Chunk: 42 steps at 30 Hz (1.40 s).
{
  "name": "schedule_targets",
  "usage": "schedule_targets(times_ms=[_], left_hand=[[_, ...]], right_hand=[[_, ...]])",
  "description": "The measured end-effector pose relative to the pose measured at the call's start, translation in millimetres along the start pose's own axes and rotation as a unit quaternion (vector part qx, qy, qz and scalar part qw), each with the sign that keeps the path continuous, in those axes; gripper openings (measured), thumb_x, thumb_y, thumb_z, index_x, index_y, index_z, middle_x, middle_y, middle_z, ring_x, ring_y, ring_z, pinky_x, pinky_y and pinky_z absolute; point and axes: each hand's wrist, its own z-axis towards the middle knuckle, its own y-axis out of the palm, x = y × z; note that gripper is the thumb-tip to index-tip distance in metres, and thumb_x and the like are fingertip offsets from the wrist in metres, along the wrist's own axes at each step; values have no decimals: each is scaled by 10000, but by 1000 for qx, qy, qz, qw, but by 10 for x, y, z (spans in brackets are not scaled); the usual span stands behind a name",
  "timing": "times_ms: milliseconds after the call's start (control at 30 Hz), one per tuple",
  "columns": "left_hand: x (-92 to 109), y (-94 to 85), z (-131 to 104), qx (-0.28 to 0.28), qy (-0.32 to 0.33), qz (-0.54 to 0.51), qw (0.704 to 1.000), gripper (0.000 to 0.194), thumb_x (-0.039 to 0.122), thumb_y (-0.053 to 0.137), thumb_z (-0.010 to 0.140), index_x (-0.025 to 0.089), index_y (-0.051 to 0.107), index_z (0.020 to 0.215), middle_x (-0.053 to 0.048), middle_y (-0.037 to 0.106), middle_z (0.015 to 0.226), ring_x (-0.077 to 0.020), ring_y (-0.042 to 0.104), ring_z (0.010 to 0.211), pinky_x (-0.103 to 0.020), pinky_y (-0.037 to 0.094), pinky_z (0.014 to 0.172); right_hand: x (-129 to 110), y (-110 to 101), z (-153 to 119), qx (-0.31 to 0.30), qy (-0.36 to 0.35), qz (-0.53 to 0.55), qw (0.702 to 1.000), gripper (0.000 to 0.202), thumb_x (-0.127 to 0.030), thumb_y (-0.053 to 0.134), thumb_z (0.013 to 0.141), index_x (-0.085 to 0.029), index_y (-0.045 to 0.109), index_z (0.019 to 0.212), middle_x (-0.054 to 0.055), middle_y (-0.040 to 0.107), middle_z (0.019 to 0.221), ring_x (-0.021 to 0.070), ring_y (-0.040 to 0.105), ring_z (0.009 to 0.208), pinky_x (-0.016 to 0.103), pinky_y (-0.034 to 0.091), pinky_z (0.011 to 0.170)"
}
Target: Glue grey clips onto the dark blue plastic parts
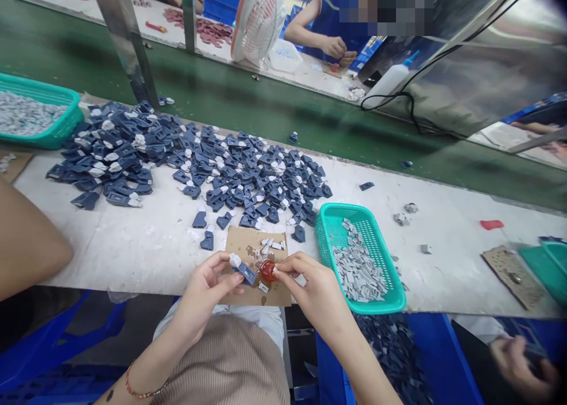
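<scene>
Between the thumb and fingers of my left hand (212,281) is a dark blue plastic part (246,273) with a white piece at its upper end. My right hand (305,278) pinches a small whitish plastic piece (276,271), mostly hidden by the fingertips, right at a small red round dish (267,270). The dish sits on a stained cardboard sheet (237,242) at the table's front edge. Several loose white pieces (274,245) lie on the cardboard. To the right stands a green basket (325,245) holding many small grey pieces (361,269).
A big heap of blue parts (248,169) spreads behind the cardboard. Another green basket (66,136) is at the far left. Beyond the green conveyor belt (336,142), a co-worker (328,27) sits near a fan (259,21). A neighbour's elbow (35,245) reaches in at left.
</scene>
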Motion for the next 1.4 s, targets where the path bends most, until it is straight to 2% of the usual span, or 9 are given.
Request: schedule_targets(times_ms=[133,267,367,500,900,1067,1167,1267,1400], left_hand=[[-85,47,27,-6,18,0,1000,281,286,806,685,189,616,869,-47,708,990,-162,682,772,-243,551,678],[-102,109,13,-20,19,-1,1000,306,264,821,671,197,565,825,-17,719,821,-138,675,694,-235,544,683],[-54,167,-22,-30,13,-2,999,305,257,820,677,193,560,822,-12,719,776,-129,673,667,-227,546,674],[6,207,-63,-37,13,-17,999,300,254,827,668,196,567,805,18,691,685,-124,664,623,-220,558,624],[-33,167,-108,-29,25,-3,999,268,248,821,677,213,586,801,28,673,591,-128,646,585,-224,532,616],[-25,168,-121,-32,21,-12,999,279,260,831,666,204,590,795,9,699,641,-139,661,613,-245,551,640],[-30,176,-124,-47,20,-27,998,270,258,836,660,195,614,799,-11,721,740,-144,671,665,-245,563,653],[-33,195,-119,-53,15,-42,998,269,275,840,653,183,628,791,-12,704,715,-139,658,636,-222,554,595],[-23,233,-110,-51,24,-35,998,236,243,824,680,163,644,809,27,631,585,-83,579,526,-166,496,538]], right_hand=[[-32,-35,-21,-10,60,101,993,158,-329,660,827,-201,706,745,64,694,797,221,643,766,331,507,706],[-109,-67,-22,-15,145,323,935,181,-363,777,720,-191,727,750,55,708,864,206,663,826,310,535,767],[-171,-62,-5,-6,159,397,904,196,-351,831,654,-192,725,698,45,699,871,188,654,828,300,538,792],[-238,-46,19,-34,167,419,892,211,-355,845,644,-186,739,713,54,698,848,188,653,816,300,541,785],[-329,-38,9,-65,140,416,896,132,-299,817,700,-195,745,736,39,690,857,169,653,826,266,545,761],[-333,-5,-6,-58,151,437,885,164,-301,841,671,-192,729,720,31,689,844,164,650,795,259,545,733],[-314,26,-29,-77,172,461,867,219,-325,854,659,-187,720,764,27,686,820,152,644,762,241,540,709],[-294,76,-61,-83,167,494,849,307,-468,759,763,-193,699,888,11,639,776,124,609,682,219,523,637],[-337,184,-102,-79,145,480,862,422,-595,516,901,-216,621,1054,-5,570,715,111,539,552,204,464,478]])
